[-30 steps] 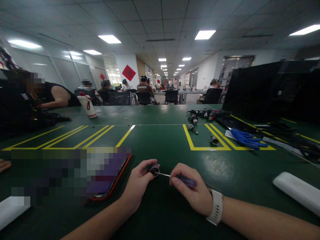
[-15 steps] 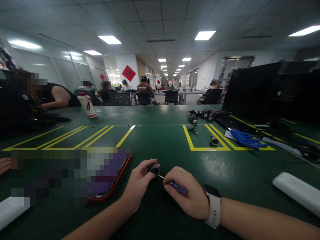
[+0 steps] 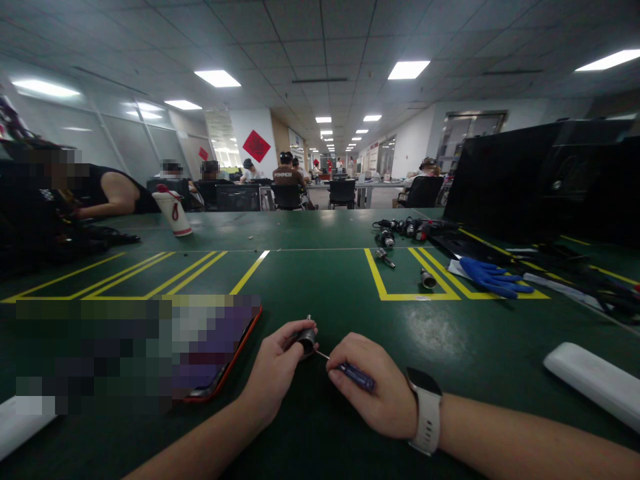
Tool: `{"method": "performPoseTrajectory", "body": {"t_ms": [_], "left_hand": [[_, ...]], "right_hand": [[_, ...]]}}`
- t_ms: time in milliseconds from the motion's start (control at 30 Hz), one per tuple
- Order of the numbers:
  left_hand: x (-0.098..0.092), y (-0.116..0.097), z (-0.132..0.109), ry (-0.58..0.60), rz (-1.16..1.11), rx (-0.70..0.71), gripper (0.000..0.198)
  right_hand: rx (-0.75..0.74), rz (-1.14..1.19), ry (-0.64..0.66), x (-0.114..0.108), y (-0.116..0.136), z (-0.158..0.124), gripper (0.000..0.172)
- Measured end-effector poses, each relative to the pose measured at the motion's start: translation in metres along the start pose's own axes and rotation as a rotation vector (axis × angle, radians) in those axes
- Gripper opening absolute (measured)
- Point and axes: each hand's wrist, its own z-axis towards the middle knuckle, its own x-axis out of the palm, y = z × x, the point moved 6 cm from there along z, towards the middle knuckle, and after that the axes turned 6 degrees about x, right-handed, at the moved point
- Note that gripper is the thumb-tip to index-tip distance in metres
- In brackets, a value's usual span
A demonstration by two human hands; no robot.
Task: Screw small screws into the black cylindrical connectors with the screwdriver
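Observation:
My left hand (image 3: 277, 363) is closed round a small hollow metal cylinder (image 3: 308, 341), its open end turned toward me and to the right. A thin metal piece sticks up at its far side. My right hand (image 3: 373, 387), with a watch on the wrist, grips a screwdriver (image 3: 356, 377) by its dark purple handle. The thin shaft points left, and its tip is at the cylinder's lower right rim; whether it touches cannot be made out. Both hands are just above the green table (image 3: 320, 287).
A phone-like device with an orange edge (image 3: 250, 341) lies left of my hands. Beyond are metal fittings (image 3: 427, 279), a blue glove (image 3: 493, 277), cabled parts (image 3: 395, 230) and a paper cup (image 3: 174, 212). White bars (image 3: 593, 383) flank me. A co-worker (image 3: 120, 190) leans at the left.
My left hand has turned the metal cylinder, so its opening faces more to the right and a thin piece shows on top. The right hand with the screwdriver has hardly moved.

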Motion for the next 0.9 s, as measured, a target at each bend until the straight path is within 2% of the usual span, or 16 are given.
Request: {"method": "performPoseTrajectory", "body": {"t_ms": [433, 900], "left_hand": [[0.0025, -0.0051, -0.0028, -0.018, 0.027, 0.009, 0.033], [0.0038, -0.0073, -0.0042, -0.021, -0.01, -0.019, 0.034]], "right_hand": [[-0.013, 0.006, -0.025, -0.0005, 0.0009, -0.0019, 0.009], [0.013, -0.029, 0.004, 0.0024, -0.0016, -0.0012, 0.008]]}}
